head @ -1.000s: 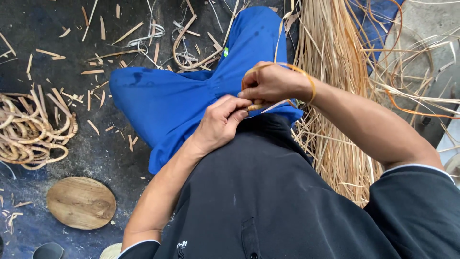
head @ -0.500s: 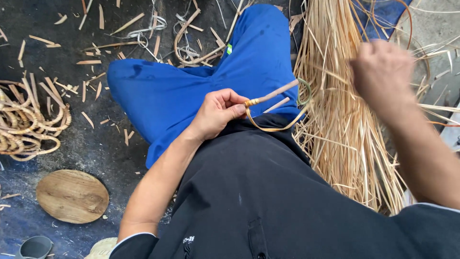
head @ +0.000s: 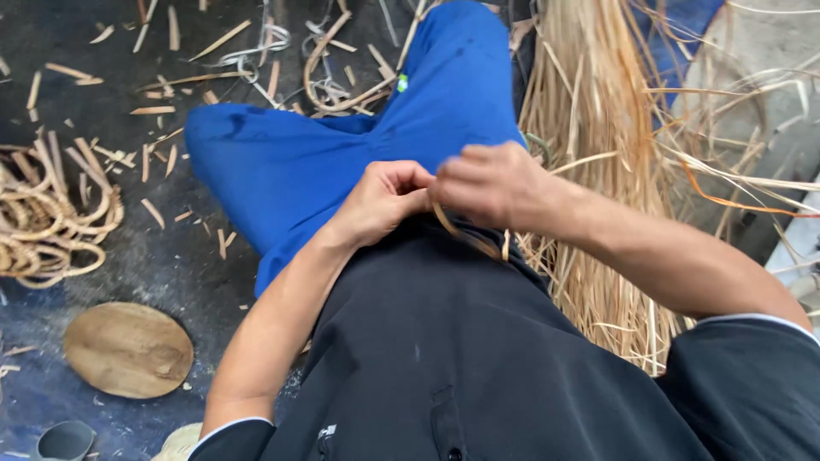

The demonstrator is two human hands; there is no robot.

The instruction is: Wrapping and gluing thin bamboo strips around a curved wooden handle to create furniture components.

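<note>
A: Head view. We see our left hand and our right hand meeting over our lap, just above the hem of the black shirt. What do they hold?

B: Both are closed on a thin cane strip. The left hand's fingers are curled tight, pinching the strip's upper end; the right hand is folded over it from the other side, knuckles up, and touches the left. The strip curves down from between them and lies against the shirt, its lower end sticking out below the right wrist.

A: And beneath the hands?

B: Our blue trousers, one knee bent toward the upper left, the other leg running up the frame.

A: What lies on our right?

B: A thick bundle of pale straw-coloured cane strands rests on the floor beside the leg, fanning down past the right forearm. Loose curled strands spread further right, one of them orange.

A: And on our left?

B: A heap of coiled cane rings sits at the frame's edge, well apart from the hands. Nearer to us lies a round wooden disc. Short cane offcuts are scattered over the dark floor around the knee.
</note>
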